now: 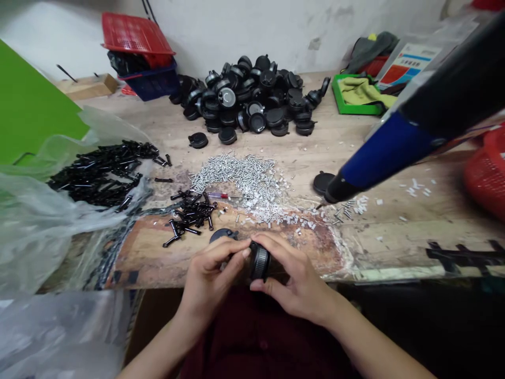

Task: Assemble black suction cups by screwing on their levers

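Note:
My right hand (294, 279) pinches a small black ribbed wheel (259, 261) between thumb and fingers at the table's front edge. My left hand (211, 276) is closed against the wheel's left side, fingertips touching it. What the left fingers hold, if anything, is hidden. A black round cap (223, 235) lies on the table just behind my left hand. Several loose black pins (191, 215) are scattered a little beyond it, and a spread of small silver screws (246, 181) lies further back.
A big heap of black wheels (252, 97) sits at the back. A pile of black pins lies on a clear plastic bag (98, 171) to the left. A blue and black power screwdriver (398, 147) hangs over the right side. Red baskets (487, 173) stand at right and rear left.

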`<state>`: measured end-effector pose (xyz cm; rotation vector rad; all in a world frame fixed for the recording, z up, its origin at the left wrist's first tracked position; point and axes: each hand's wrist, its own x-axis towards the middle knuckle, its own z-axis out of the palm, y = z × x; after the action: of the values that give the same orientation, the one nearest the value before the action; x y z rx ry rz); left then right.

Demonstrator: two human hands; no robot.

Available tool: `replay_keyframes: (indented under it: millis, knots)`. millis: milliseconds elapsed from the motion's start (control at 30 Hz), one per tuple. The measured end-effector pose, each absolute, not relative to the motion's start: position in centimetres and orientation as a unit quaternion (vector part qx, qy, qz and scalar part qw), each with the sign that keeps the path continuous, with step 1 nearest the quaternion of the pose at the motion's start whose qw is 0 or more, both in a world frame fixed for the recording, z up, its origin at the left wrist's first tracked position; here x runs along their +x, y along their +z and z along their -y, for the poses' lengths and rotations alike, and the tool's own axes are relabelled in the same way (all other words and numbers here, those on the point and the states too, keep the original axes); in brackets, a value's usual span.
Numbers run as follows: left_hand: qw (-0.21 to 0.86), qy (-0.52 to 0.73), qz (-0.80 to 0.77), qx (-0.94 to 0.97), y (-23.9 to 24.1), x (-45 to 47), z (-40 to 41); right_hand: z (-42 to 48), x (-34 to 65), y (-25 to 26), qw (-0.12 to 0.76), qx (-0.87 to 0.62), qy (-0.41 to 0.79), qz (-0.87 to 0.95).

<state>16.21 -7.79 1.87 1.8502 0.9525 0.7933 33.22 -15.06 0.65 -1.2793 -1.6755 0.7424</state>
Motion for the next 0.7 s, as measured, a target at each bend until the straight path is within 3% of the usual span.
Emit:
replay_keyframes:
  millis: [300,533,700]
  knots:
    - [0.424,0.352,-0.372,0.747,1.9,16.2,8.6,15.3,33.3,0.6,0.45,-0.527,0.34,0.635]
    - [0.307,0.406,-0.345,0.789,0.9,16.5,9.1,14.4,32.1,1.5,0.423,-0.603,0.352,0.578]
    - [0.269,0.368,-0.346,0.82,0.7,16.7,8.9,13.1,31.4,0.4,0.429,-0.609,0.343,0.573]
